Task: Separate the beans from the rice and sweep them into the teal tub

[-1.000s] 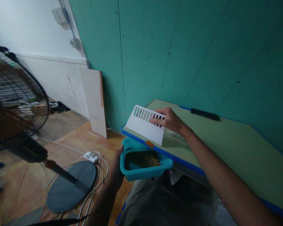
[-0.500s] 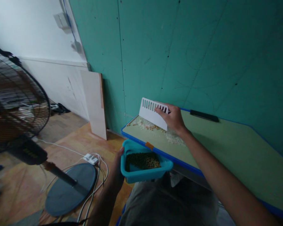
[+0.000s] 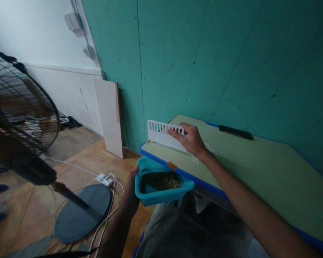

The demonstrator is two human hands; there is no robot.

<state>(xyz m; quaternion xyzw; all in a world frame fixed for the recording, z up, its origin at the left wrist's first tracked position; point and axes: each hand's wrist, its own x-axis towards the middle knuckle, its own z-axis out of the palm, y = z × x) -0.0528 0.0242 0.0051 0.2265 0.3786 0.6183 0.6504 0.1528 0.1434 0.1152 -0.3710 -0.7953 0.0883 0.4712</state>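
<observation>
My right hand (image 3: 191,139) is closed on a white plastic scraper (image 3: 164,137) with a row of slots along its top. The scraper stands on edge on the pale green tabletop (image 3: 258,168), near the left corner. White grains (image 3: 211,148) lie scattered behind and beside my right hand, and a few tan ones show at the corner. Below the table's blue edge, my left hand (image 3: 131,190) grips the left end of a turquoise plastic tub (image 3: 161,199). Dark green grains (image 3: 156,179) and tan beans (image 3: 172,183) lie inside the tub.
A black bar-shaped object (image 3: 235,132) lies at the table's back edge by the green wall (image 3: 177,53). To the left stands a fan (image 3: 24,125) on a round base (image 3: 83,211). A power strip (image 3: 104,179) with cables lies on the floor; a white board (image 3: 110,118) leans nearby.
My right hand has moved the scraper left and toward the table's near edge, and it now hides much of the grain there. The tub has hardly shifted in my left hand.
</observation>
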